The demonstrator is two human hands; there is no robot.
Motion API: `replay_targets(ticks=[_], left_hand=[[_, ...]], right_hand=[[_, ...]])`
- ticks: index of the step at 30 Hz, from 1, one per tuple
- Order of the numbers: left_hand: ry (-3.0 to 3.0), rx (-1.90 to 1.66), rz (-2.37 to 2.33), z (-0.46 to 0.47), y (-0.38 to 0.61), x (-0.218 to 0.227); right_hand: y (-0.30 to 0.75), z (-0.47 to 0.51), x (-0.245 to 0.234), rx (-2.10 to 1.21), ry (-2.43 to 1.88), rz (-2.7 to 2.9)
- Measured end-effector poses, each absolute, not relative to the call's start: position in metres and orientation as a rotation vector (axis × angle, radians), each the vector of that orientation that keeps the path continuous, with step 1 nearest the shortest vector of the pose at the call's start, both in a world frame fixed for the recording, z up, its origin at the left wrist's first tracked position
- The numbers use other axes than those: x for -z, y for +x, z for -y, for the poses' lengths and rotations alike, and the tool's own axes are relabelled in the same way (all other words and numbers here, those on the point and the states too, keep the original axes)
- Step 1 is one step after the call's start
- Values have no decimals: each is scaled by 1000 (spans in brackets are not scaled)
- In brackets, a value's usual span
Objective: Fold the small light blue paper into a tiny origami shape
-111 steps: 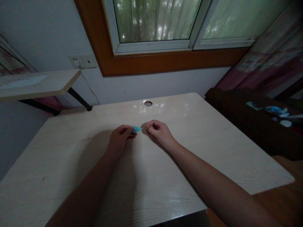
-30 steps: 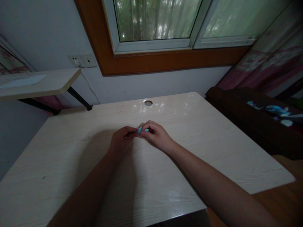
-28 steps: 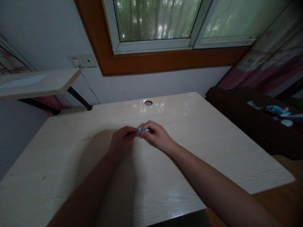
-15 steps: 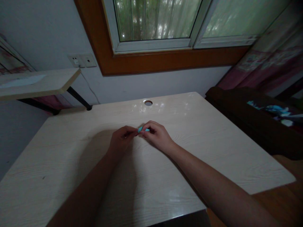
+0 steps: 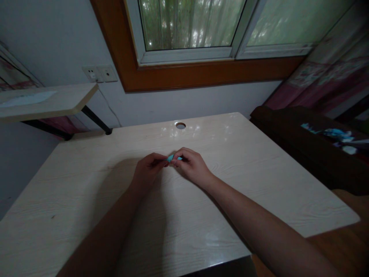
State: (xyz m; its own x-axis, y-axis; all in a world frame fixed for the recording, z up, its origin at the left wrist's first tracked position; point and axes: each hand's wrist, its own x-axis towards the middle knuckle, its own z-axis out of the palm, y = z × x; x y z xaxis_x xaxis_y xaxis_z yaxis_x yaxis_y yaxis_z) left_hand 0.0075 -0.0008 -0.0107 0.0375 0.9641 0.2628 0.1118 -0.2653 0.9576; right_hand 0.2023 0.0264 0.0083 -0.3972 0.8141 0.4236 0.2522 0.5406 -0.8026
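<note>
Your pale, wood-grained desk [image 5: 273, 165] fills most of the view, with the window [image 5: 190, 27] beyond its far edge and a raised shelf [image 5: 57, 102] at its back left. Your left hand [image 5: 147, 169] and right hand [image 5: 191, 163] nearly meet over its middle, nearer you than the round hole [image 5: 180, 125]. Between them, the fingers of both are clamped on a small turquoise piece [image 5: 170, 158], partly hiding it.

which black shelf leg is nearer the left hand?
The black leg on the right in the picture: its foot stands closer to the left hand. The other leg is farther left.
</note>
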Motion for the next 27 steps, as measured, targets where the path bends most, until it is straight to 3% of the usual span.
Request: replay_targets(ticks=[21, 27], left_hand=[[1554, -1251, -1185, 2, 11, 5], [1417, -1273, -1165, -2, 11, 10]], right_hand=[[202, -26, -4, -739, -822, 2058], [200, -28, 0, -906, -931, 1909]])
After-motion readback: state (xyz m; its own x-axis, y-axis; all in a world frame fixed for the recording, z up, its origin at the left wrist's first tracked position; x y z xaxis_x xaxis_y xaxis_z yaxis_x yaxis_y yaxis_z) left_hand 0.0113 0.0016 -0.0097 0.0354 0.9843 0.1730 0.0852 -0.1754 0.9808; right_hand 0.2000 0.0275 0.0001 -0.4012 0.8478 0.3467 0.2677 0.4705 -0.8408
